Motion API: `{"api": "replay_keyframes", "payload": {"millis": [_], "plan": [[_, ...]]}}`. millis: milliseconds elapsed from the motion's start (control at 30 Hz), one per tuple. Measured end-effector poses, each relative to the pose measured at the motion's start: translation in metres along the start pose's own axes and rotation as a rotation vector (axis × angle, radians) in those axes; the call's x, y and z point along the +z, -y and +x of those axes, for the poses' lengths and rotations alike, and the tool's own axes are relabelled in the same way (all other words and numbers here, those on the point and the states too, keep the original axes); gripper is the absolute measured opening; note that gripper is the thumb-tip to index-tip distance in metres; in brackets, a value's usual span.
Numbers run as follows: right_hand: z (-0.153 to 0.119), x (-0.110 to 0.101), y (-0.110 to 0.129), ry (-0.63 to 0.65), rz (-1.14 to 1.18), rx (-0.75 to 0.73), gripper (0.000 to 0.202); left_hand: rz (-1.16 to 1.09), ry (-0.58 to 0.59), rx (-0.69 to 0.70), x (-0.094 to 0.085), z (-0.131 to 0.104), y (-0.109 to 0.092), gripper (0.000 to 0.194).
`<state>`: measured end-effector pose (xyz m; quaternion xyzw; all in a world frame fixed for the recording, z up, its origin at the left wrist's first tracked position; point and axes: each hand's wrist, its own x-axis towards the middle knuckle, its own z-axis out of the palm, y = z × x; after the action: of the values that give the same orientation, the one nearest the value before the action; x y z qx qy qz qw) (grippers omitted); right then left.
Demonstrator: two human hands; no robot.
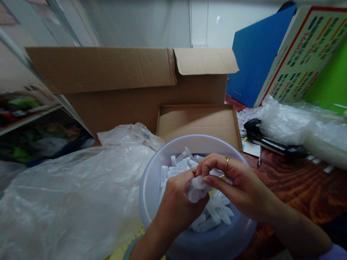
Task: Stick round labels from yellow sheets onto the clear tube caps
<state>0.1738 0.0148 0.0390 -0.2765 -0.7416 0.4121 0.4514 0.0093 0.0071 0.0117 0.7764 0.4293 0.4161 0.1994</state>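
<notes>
Hands at lower centre: left hand (181, 202) closed around capped plastic tubes (197, 188); right hand (235, 184), fingers curled, pinching one cap, both above the basin (151, 180) of similar tubes.

Dim, cool light; shadowed lower left shelves; edges stretched and soft.

Blue panel (257, 54); green board (329, 79); brown box (108, 68).
</notes>
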Motion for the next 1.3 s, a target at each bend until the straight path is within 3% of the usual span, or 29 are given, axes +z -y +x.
{"api": "replay_keyframes", "payload": {"millis": [433,633,767,800,967,1167,1300], "plan": [[-0.001,0.005,-0.001,-0.041,0.035,0.011,0.005,0.043,-0.038,0.033,0.001,-0.002,0.003,0.010],[0.002,0.005,-0.007,-0.016,0.159,-0.017,0.035,0.169,-0.115,0.165,-0.001,-0.002,-0.001,0.008],[0.004,-0.002,-0.009,0.002,0.063,-0.135,0.064,0.064,-0.156,0.014,-0.009,-0.001,-0.003,0.010],[0.005,-0.006,-0.010,-0.014,-0.012,-0.167,0.062,0.007,-0.188,-0.054,-0.012,0.000,-0.003,0.012],[0.012,-0.021,-0.018,-0.072,-0.458,-0.180,0.008,-0.213,-0.268,-0.289,-0.029,0.004,-0.004,0.014],[0.013,-0.017,-0.020,-0.152,-0.569,-0.325,0.006,-0.339,-0.373,-0.360,-0.026,0.005,-0.012,0.015],[0.011,-0.015,-0.016,-0.180,-0.595,-0.336,0.010,-0.358,-0.404,-0.384,-0.023,0.004,-0.013,0.014]]}}
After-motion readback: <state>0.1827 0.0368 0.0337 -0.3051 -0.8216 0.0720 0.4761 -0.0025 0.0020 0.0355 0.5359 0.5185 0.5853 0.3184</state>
